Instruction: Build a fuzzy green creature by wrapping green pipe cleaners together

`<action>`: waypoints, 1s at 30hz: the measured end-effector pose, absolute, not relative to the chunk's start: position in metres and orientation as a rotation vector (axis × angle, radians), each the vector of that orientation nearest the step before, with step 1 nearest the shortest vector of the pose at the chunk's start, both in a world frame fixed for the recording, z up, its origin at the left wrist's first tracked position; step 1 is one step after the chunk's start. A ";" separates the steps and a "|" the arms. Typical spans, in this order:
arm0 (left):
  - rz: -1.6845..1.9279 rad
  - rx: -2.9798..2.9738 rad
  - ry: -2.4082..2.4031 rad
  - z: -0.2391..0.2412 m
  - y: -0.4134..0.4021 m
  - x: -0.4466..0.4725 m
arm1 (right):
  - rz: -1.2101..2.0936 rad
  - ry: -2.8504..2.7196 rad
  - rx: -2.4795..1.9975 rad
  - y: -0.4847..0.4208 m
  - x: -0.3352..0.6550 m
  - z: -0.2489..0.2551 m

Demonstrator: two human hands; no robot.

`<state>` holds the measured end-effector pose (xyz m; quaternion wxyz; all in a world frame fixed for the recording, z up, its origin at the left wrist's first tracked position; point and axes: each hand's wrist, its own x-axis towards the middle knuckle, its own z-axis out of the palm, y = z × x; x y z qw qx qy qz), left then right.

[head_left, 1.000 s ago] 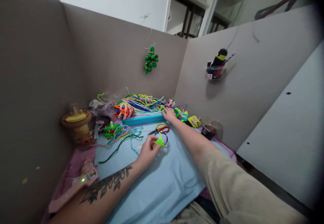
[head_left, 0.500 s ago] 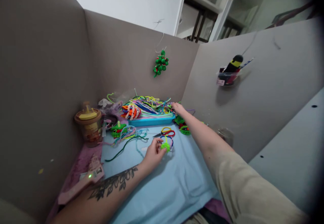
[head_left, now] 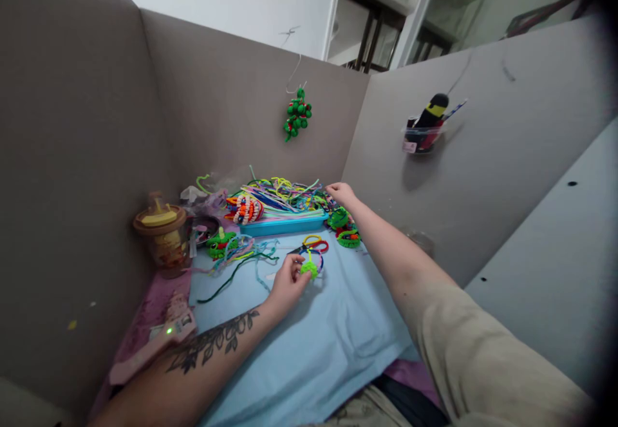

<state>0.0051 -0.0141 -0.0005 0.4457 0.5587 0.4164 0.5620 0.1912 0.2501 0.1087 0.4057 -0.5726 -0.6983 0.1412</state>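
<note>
Just in front of the scissors, my left hand (head_left: pixel 288 280) pinches a small fuzzy wire piece (head_left: pixel 309 270) made of bright green pipe cleaner, with a dark blue loop and yellow and pink bits. My right hand (head_left: pixel 342 192) is stretched out to the right end of a heap of colourful pipe cleaners (head_left: pixel 284 195). Its fingers are bent together, and whatever is in them is too small to make out. The heap lies in and over a blue tray (head_left: pixel 284 225). Scissors (head_left: pixel 316 243) with red and yellow handles lie partly behind the left hand's piece.
Green figures (head_left: pixel 348 239) sit below my right hand. Left of the tray are a green figure (head_left: pixel 222 245), loose pipe cleaners (head_left: pixel 236 282), a lidded cup (head_left: pixel 167 240) and a pink device (head_left: pixel 154 346) with a green light. Grey panels (head_left: pixel 241 92) enclose a blue cloth (head_left: pixel 333 350).
My right hand has drawn slightly up and right at the heap, its fingers going from stretched out to bent together. The left hand keeps its green piece; the whole view has shifted a little.
</note>
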 end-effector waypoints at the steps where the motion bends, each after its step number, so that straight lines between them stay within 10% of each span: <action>1: 1.393 1.382 1.029 -0.001 -0.014 0.005 | 0.344 -1.752 -1.473 0.250 0.190 0.105; 12: 1.359 1.367 1.021 -0.010 -0.009 0.006 | 0.537 -1.571 -1.547 0.256 0.157 0.070; 30: 1.410 1.394 1.064 -0.013 -0.007 0.005 | 0.730 -1.166 -0.977 0.257 0.217 0.160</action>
